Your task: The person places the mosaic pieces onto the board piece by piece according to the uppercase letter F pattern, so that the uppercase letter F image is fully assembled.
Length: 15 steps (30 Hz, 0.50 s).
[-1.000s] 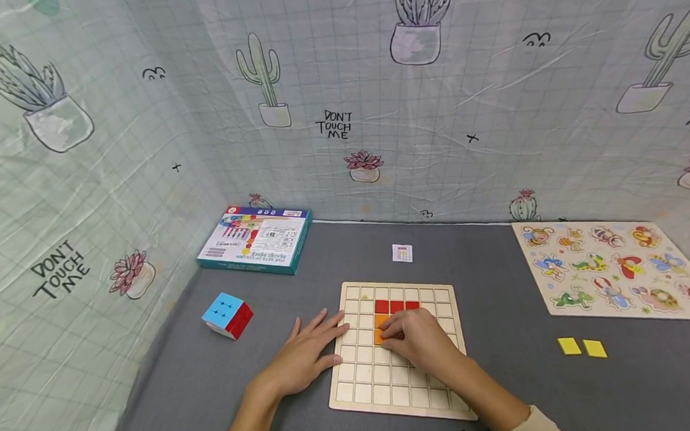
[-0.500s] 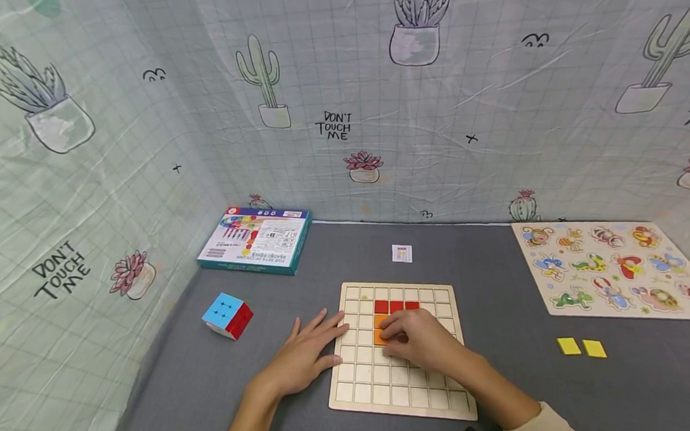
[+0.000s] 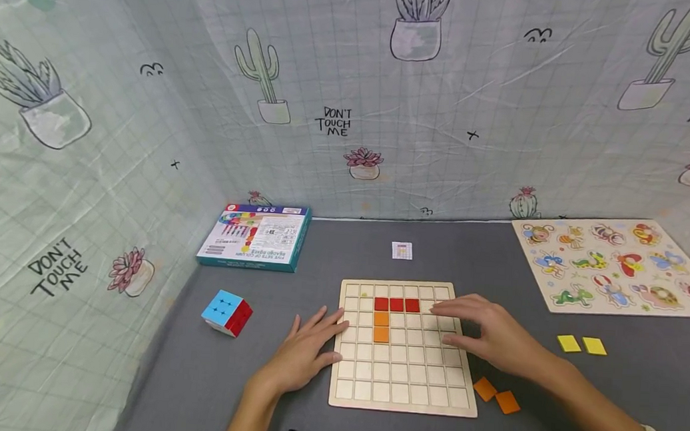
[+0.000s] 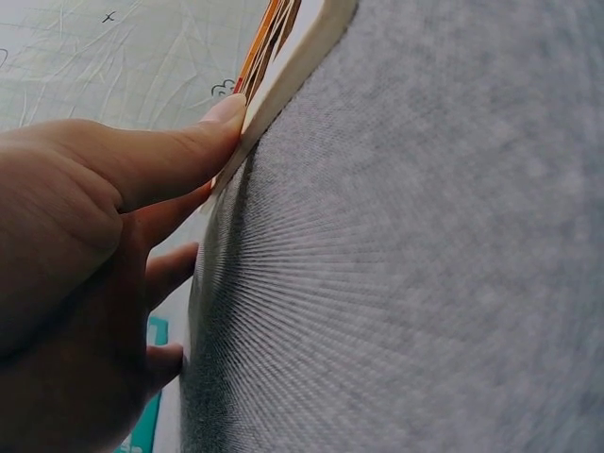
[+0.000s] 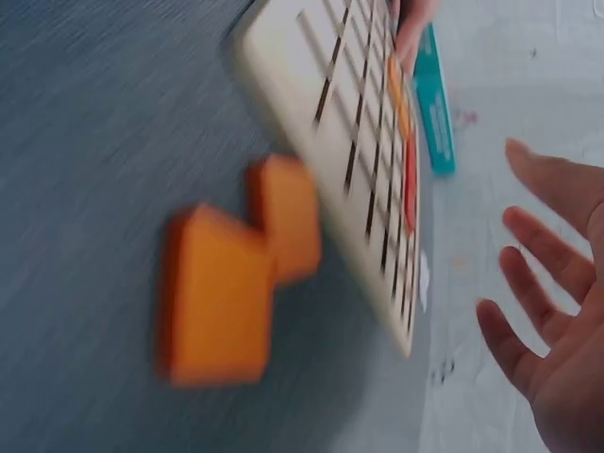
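A wooden grid board (image 3: 406, 375) lies flat on the grey table, its cells marked by raised lines. In its upper part sit three red square tiles (image 3: 397, 304) in a row, with two orange tiles (image 3: 381, 327) in a column under the leftmost one. My left hand (image 3: 305, 356) rests beside the board, fingers spread, thumb and fingertips touching its left edge. Over the board's right side hovers my right hand (image 3: 495, 336), fingers extended and thumb apart, holding nothing. Two loose orange tiles (image 3: 507, 402) lie on the table just off the board's lower right edge.
Two yellow tiles (image 3: 594, 346) lie farther right. A flat insect puzzle board (image 3: 585, 262) is at the back right. Behind the grid board lies a small printed card (image 3: 402, 251). At left are a puzzle cube (image 3: 227, 313) and a teal-edged box (image 3: 253, 237).
My right hand has let go of the lower orange tile and moved right, off the tiles. Two loose orange tiles beside the board have come into view. The left hand stays put.
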Each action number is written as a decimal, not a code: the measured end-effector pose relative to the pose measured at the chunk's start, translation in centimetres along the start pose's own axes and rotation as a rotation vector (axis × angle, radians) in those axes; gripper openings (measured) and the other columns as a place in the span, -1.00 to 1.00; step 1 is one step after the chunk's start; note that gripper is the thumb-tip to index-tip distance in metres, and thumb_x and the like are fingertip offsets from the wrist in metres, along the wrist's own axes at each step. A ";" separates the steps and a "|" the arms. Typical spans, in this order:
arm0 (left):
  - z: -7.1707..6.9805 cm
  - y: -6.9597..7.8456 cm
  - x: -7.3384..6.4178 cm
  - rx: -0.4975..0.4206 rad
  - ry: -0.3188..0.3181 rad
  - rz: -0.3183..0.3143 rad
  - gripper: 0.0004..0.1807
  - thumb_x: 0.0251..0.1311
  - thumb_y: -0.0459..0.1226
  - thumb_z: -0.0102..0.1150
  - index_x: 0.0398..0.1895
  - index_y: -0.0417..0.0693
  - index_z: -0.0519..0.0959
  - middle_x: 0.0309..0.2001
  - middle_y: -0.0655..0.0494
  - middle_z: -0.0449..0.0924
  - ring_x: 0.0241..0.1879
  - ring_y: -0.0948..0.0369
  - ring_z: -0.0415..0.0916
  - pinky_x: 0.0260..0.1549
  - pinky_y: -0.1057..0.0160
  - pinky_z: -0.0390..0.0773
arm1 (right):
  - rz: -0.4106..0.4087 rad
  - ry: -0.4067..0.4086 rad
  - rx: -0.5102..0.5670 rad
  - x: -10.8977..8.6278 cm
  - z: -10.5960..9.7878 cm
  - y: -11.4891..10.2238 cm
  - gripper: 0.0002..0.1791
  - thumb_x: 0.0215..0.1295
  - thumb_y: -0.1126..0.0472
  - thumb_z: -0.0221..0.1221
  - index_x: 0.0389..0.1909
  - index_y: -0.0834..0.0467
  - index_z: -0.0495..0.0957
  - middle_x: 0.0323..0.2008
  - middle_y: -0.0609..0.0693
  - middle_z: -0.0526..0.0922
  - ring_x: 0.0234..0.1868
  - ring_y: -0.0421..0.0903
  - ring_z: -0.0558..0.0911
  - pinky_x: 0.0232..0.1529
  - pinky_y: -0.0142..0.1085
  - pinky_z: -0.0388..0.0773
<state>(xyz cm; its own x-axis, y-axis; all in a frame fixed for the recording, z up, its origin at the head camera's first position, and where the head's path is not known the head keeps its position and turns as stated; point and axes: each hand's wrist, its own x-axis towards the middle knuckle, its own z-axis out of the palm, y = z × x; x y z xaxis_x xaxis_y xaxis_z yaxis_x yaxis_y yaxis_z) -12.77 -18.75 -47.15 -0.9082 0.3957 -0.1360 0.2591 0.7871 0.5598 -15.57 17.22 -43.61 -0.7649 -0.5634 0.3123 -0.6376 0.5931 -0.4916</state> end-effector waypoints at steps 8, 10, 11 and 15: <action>-0.1 0.2 0.1 0.000 -0.005 -0.002 -0.35 0.34 -0.14 0.26 0.50 0.10 0.38 0.62 0.15 0.16 0.66 -0.09 -0.06 0.49 -0.51 -0.27 | -0.073 0.077 -0.045 -4.1 -1.2 1.8 -0.51 0.03 0.12 0.54 0.05 -0.10 0.73 0.08 -0.15 0.75 0.10 -0.31 0.59 0.07 -0.51 0.54; -0.1 0.2 0.1 0.003 -0.004 -0.002 -0.35 0.35 -0.13 0.26 0.50 0.11 0.38 0.62 0.16 0.15 0.66 -0.08 -0.06 0.49 -0.51 -0.27 | -0.072 0.069 -0.022 -5.1 -1.1 2.1 -0.54 0.03 0.10 0.53 0.03 -0.12 0.74 0.07 -0.16 0.75 0.10 -0.35 0.59 0.10 -0.65 0.44; -0.1 0.1 0.1 0.001 -0.004 -0.002 -0.35 0.35 -0.13 0.25 0.50 0.11 0.38 0.62 0.16 0.15 0.66 -0.08 -0.06 0.49 -0.50 -0.27 | -0.071 0.067 -0.010 -5.6 -1.0 2.2 -0.54 0.03 0.10 0.54 0.02 -0.13 0.75 0.06 -0.17 0.76 0.10 -0.36 0.59 0.12 -0.71 0.39; 0.0 0.0 0.1 0.002 -0.002 -0.002 -0.35 0.35 -0.13 0.25 0.50 0.12 0.38 0.62 0.17 0.15 0.67 -0.07 -0.07 0.49 -0.51 -0.27 | -0.066 0.053 0.039 -7.5 -0.3 2.7 -0.57 0.02 0.08 0.54 -0.02 -0.17 0.75 0.00 -0.23 0.76 0.06 -0.40 0.59 0.13 -0.78 0.31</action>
<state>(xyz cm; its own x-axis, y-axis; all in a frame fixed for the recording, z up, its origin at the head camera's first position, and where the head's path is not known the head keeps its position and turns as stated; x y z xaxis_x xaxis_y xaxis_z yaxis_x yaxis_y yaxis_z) -12.90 -18.69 -47.14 -0.9082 0.3951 -0.1383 0.2581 0.7886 0.5582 -11.60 23.27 -47.02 -0.7260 -0.5685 0.3869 -0.6832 0.5325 -0.4997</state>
